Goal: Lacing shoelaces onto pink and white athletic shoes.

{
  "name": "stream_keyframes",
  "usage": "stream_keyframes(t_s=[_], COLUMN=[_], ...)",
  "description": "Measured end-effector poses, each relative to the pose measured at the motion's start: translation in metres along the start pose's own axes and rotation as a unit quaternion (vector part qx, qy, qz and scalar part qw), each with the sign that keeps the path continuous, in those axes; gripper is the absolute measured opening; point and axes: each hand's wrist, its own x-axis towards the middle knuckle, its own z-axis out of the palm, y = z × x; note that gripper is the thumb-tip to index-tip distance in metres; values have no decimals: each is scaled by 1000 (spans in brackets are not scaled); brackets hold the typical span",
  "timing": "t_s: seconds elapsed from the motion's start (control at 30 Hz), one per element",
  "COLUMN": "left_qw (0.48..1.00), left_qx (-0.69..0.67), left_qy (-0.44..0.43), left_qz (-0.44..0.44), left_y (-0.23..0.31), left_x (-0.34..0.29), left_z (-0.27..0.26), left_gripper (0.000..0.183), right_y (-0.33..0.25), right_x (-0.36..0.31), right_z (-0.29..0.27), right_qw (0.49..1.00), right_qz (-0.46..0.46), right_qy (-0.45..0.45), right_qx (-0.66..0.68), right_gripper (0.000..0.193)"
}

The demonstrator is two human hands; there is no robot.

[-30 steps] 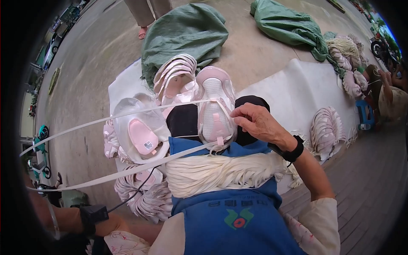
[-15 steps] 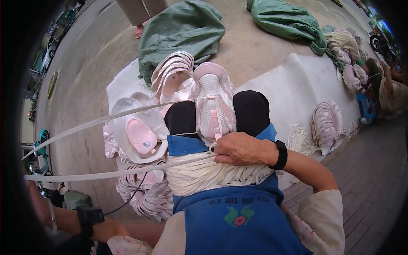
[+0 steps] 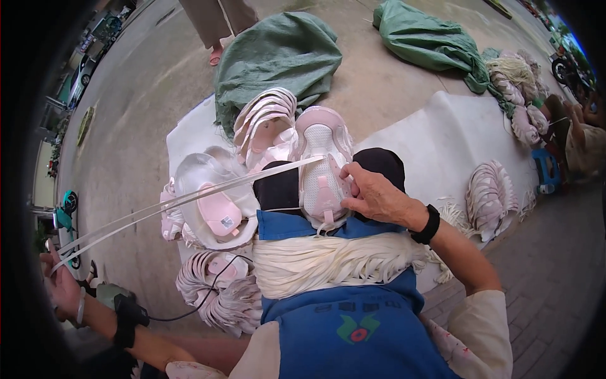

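A pink and white shoe upper [image 3: 314, 183] lies lengthwise between my black-clad knees. From its middle a flat white shoelace [image 3: 278, 170] runs in two taut strands toward the far left. My left hand [image 3: 62, 289], near the left rim, is closed on the far part of that lace. At the right side of the upper is my right hand [image 3: 382, 199], thumb and forefinger apart, the tips touching or close to its edge; its other fingers are partly hidden. A thick bundle of cream laces [image 3: 334, 259] rests across my lap over the blue apron [image 3: 353, 303].
Left of my knees are stacked shoe uppers [image 3: 221, 306] and a clear plastic bag [image 3: 189, 177] around a pink piece. Green sacks [image 3: 278, 60] lie ahead. A white sheet [image 3: 435, 136] bears another stack [image 3: 492, 196]. People are at the far side and right. A black cable [image 3: 189, 316] hangs from my left wrist.
My right hand has let go of the lace by the upper's near end and moved up to its right side. The lower lace strand has lifted alongside the upper one.
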Motion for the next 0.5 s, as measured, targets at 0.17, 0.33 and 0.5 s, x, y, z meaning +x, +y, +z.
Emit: stream_keyframes(t_s=[0.17, 0.33, 0.5], left_qw=[928, 879, 826], left_qx=[172, 288, 307], left_qy=[-330, -371, -450], left_qz=[12, -87, -146], left_y=[-60, -227, -267], left_x=[-108, -304, -369], left_z=[33, 111, 125], left_gripper=[27, 25, 21], right_y=[-20, -90, -132], right_x=[5, -10, -10], right_z=[-21, -54, -43], right_qw=[997, 963, 932], right_qz=[-48, -139, -269], right_qy=[59, 159, 234], right_qx=[-16, 168, 62], right_gripper=[22, 11, 23])
